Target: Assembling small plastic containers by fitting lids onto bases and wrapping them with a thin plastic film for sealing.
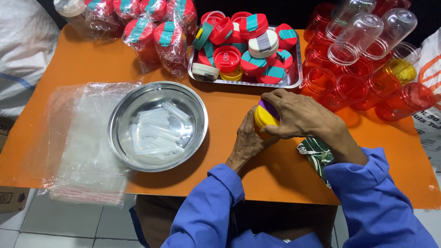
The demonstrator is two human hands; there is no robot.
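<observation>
Now the yellow cup (263,118) stands upright between both hands; the left hand (248,140) wraps its side, the right hand (298,115) pinches the purple lid (269,108) from above.

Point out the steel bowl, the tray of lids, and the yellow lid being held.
steel bowl (120,120): head view, bare left inner wall.
tray of lids (294,82): head view, right rim.
yellow lid (263,117): head view, yellow top between both hands.
</observation>
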